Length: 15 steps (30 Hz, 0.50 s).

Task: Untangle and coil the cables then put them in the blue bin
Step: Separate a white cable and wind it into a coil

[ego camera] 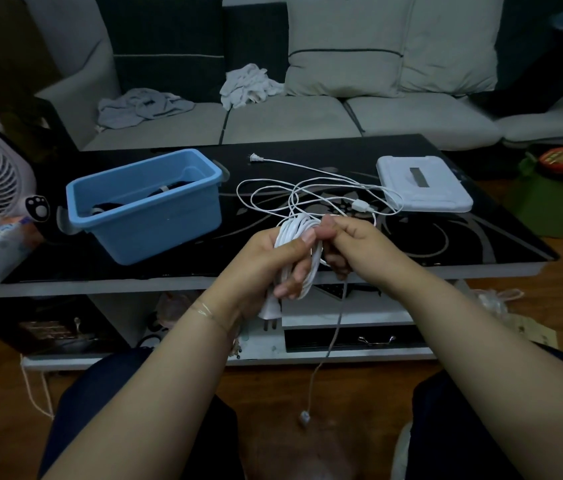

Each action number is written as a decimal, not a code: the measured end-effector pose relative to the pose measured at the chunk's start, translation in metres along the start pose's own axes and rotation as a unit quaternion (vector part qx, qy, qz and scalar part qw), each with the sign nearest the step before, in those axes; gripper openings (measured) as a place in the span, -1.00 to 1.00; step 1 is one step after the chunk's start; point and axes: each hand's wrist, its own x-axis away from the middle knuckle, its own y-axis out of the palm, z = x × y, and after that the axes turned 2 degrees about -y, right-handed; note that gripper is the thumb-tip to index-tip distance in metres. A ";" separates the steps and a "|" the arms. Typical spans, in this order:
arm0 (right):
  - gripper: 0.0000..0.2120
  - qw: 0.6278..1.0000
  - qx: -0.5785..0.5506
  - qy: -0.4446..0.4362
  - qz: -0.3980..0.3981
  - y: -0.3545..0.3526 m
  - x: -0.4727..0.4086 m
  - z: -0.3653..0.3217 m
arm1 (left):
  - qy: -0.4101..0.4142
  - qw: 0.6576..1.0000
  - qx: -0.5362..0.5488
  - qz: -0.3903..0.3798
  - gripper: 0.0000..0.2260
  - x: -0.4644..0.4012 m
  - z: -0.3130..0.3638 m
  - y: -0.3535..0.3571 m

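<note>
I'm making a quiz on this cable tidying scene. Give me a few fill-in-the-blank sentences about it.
1. The left hand grips a white ____ of cable.
2. The bin on the table is ____ in colour.
3. A loose cable lies on the table between the bin and the white ____.
4. One cable end hangs below the ____ hand.

Missing: coil; blue; box; right

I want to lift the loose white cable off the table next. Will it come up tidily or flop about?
The loose white cable is thin and lies in overlapping loops, so it would probably sag and trail. The loops cross, so they may snag. Its plug lies apart and would likely drag behind.
</note>
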 end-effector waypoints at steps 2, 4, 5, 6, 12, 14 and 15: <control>-0.69 0.999 0.038 0.007 -0.002 0.000 0.001 0.001 | 0.015 0.999 0.016 0.024 -0.76 -0.002 0.001 0.001; -0.70 0.993 0.113 0.024 -0.022 0.004 0.002 0.006 | 0.033 0.996 0.052 0.066 -0.73 -0.004 0.005 0.001; -0.71 0.989 0.142 0.033 -0.036 0.006 0.003 0.009 | 0.046 0.993 0.068 0.080 -0.72 -0.006 0.007 0.000; -0.72 0.985 0.159 0.040 -0.054 0.011 0.004 0.013 | 0.059 0.991 0.082 0.090 -0.69 -0.006 0.010 -0.002; -0.85 0.933 0.335 -0.007 -0.130 0.015 0.008 0.025 | 0.055 0.989 0.048 0.132 -0.56 -0.008 0.012 -0.005; -0.82 0.919 0.370 -0.013 -0.133 0.013 0.010 0.024 | 0.050 0.988 0.012 0.146 -0.63 -0.009 0.010 -0.003; -0.83 0.915 0.383 -0.016 -0.130 0.014 0.010 0.022 | 0.047 0.987 -0.001 0.154 -0.65 -0.009 0.010 -0.003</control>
